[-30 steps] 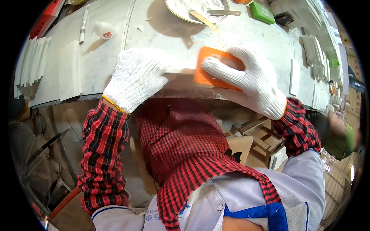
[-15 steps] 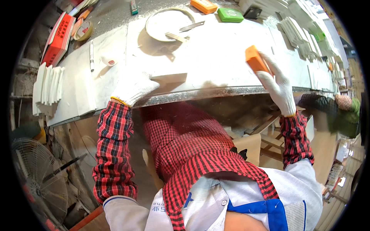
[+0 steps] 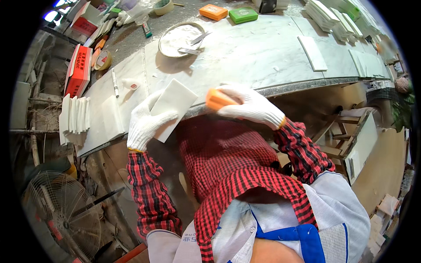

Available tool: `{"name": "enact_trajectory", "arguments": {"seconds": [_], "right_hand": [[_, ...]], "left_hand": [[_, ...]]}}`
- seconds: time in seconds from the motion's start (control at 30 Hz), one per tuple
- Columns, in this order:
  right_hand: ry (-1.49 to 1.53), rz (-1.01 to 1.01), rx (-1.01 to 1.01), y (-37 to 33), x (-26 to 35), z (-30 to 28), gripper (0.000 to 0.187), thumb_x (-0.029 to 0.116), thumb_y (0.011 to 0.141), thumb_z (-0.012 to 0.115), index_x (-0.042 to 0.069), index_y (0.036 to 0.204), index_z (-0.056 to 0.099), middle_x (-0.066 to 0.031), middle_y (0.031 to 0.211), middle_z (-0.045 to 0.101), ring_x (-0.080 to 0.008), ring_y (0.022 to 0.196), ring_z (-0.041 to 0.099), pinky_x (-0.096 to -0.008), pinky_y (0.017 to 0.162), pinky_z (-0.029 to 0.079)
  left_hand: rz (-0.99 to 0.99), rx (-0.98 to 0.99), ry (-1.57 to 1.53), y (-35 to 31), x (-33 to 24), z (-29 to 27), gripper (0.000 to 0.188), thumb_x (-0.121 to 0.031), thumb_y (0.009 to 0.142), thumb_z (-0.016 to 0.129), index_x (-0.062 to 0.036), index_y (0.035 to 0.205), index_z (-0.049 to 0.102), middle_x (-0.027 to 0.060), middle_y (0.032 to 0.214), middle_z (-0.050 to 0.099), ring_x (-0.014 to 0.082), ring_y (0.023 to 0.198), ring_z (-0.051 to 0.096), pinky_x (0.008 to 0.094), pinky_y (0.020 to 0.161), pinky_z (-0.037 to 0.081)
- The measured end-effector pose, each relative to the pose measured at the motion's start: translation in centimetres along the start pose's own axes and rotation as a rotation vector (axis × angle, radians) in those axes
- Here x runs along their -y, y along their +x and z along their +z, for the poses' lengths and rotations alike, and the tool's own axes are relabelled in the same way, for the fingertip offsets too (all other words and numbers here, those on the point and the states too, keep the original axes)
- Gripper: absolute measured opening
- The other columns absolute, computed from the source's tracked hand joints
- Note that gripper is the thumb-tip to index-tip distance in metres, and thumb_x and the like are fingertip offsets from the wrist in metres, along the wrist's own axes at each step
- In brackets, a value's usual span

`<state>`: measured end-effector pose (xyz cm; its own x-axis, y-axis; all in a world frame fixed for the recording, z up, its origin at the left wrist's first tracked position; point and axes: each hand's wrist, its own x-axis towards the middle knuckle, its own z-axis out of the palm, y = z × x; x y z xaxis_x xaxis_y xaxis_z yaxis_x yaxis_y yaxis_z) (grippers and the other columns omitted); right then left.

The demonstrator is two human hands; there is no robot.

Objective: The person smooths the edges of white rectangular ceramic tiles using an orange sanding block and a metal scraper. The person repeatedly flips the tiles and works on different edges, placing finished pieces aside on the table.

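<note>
Both hands wear white knit gloves. My left hand (image 3: 147, 120) grips a pale rectangular stone tile (image 3: 175, 105) between thumb and fingers, tilted up over the bench's front edge. Just right of it, my right hand (image 3: 252, 105) is wrapped round an orange block (image 3: 220, 100), slightly blurred. A small gap separates block and tile. Beyond them a round pan of white powder or paste (image 3: 177, 35) stands on the marble-topped bench (image 3: 245, 52), with a flat metal scraper (image 3: 201, 38) and another flat blade (image 3: 189, 51) across its rim.
White tile strips stand at the left (image 3: 75, 115), and more stacks (image 3: 322, 15) sit back right. A single strip (image 3: 312, 53) lies flat on the right. Orange (image 3: 213, 12) and green (image 3: 243, 14) boxes, a tape roll (image 3: 103, 60) and a marker (image 3: 115, 82) are about. A fan (image 3: 63, 215) stands lower left.
My right hand has moved left with the orange block, from over the bench's right side to near the tile. My left hand has lifted the tile off the bench edge and tilted it up.
</note>
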<state>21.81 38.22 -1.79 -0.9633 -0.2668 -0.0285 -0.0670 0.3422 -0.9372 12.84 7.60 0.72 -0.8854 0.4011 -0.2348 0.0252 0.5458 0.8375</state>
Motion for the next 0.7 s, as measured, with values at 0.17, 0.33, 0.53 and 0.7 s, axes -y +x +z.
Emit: {"name": "enact_trajectory", "arguments": {"seconds": [0.17, 0.33, 0.53, 0.7], "right_hand": [[-0.060, -0.126, 0.336, 0.2, -0.9, 3.9, 0.068, 0.042, 0.082, 0.082, -0.002, 0.129, 0.061, -0.0209, 0.124, 0.064, -0.0364, 0.117, 0.063, -0.0417, 0.103, 0.049], [0.185, 0.182, 0.057, -4.1, -2.2, 2.0, 0.070, 0.036, 0.086, 0.082, -0.002, 0.139, 0.059, -0.0147, 0.131, 0.066, -0.0238, 0.118, 0.064, -0.0358, 0.105, 0.049], [1.321, 0.102, -0.273, -8.4, -3.9, -0.8, 0.070, 0.046, 0.099, 0.064, 0.001, 0.150, 0.048, -0.0165, 0.138, 0.061, -0.0272, 0.124, 0.061, -0.0443, 0.109, 0.049], [1.393, 0.095, -0.534, -11.2, -5.3, -0.9, 0.066, 0.045, 0.100, 0.065, 0.001, 0.146, 0.049, -0.0180, 0.135, 0.061, -0.0298, 0.123, 0.061, -0.0476, 0.109, 0.051]], "left_hand": [[0.028, -0.084, 0.004, -1.6, 1.3, -0.9, 0.070, -0.016, 0.074, 0.089, -0.0014, 0.138, 0.064, 0.0115, 0.118, 0.076, 0.0145, 0.105, 0.071, 0.0311, 0.093, 0.056], [-0.015, 0.124, -0.124, 1.1, 0.6, 1.0, 0.071, -0.016, 0.073, 0.089, -0.0016, 0.138, 0.065, 0.0097, 0.117, 0.076, 0.0136, 0.104, 0.070, 0.0303, 0.094, 0.055], [0.073, 0.550, -0.182, 8.0, -3.3, 8.3, 0.075, -0.025, 0.069, 0.090, -0.0027, 0.136, 0.067, 0.0102, 0.115, 0.076, 0.0166, 0.102, 0.070, 0.0321, 0.095, 0.054], [0.225, 0.707, 0.187, 13.1, -9.4, 14.7, 0.076, -0.031, 0.065, 0.086, -0.0079, 0.135, 0.068, 0.0142, 0.113, 0.076, 0.0235, 0.102, 0.072, 0.0338, 0.094, 0.055]]}}
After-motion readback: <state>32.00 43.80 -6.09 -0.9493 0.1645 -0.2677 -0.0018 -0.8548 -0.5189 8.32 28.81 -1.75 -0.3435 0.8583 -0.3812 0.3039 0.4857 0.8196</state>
